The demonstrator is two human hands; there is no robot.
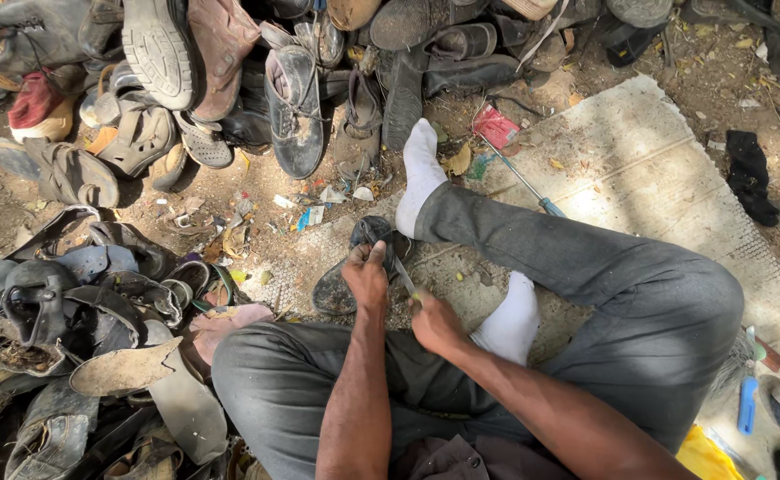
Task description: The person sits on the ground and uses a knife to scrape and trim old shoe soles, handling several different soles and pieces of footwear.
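I sit cross-legged on the ground in grey trousers and white socks. My left hand [368,277] presses down on a worn dark shoe sole [347,267] lying on the ground in front of me. My right hand [434,322] grips a small knife [405,277], whose blade points up toward the sole beside my left thumb. The sole's middle is hidden under my left hand.
A heap of old shoes and sandals [230,80] fills the back. More worn soles and scraps [79,338] pile up at the left. A blue-handled screwdriver [528,187] lies on a pale mat [639,160]. A black cloth [750,178] sits at right, a blue tool [747,404] near my knee.
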